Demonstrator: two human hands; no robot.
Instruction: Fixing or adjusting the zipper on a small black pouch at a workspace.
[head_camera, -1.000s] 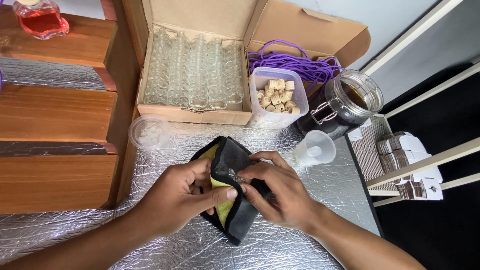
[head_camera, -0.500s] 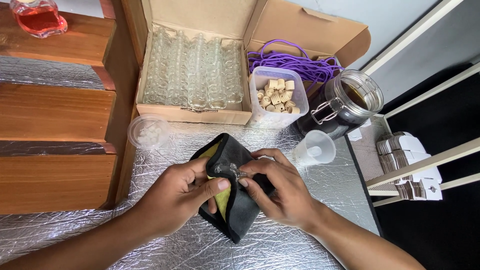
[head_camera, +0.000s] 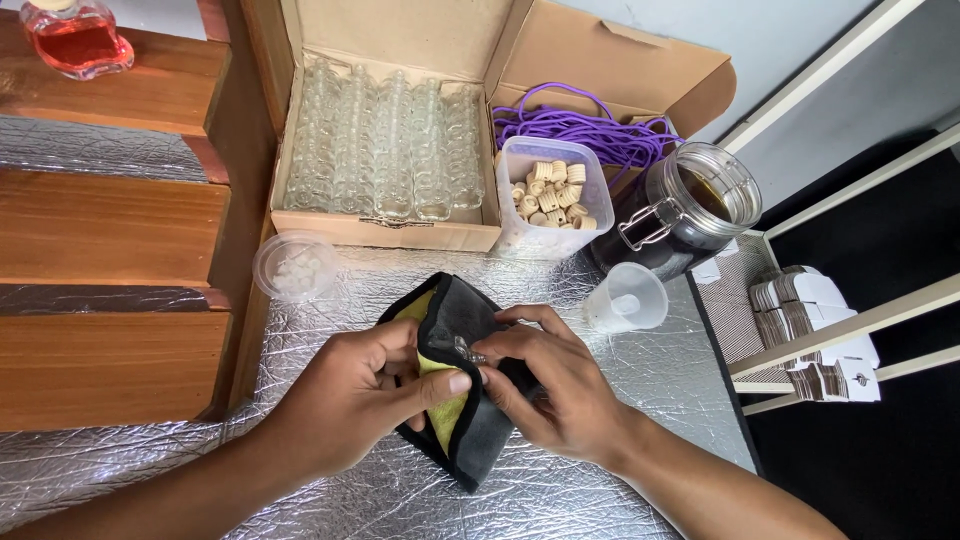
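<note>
Left hand (head_camera: 355, 400): gripping the black cloth (head_camera: 470, 385) from the left, thumb pressing across its yellow inner face.
Right hand (head_camera: 555, 385): pinching a small clear glass vial (head_camera: 470, 351) against the cloth, fingertips closing on it.
Cloth: lying folded on the foil-covered table (head_camera: 600, 480), long axis running from upper left to lower right, upper corner pointing toward the cardboard box (head_camera: 385, 150).
Vial: sitting at the cloth's upper fold, between both hands; which way it is pointing I cannot tell.
Box: holding rows of empty glass vials.
Nearby: tub of corks (head_camera: 548, 195), purple cord (head_camera: 590, 125), clip-top jar (head_camera: 690, 210), plastic funnel (head_camera: 628, 298), round lidded cup (head_camera: 295, 268).
</note>
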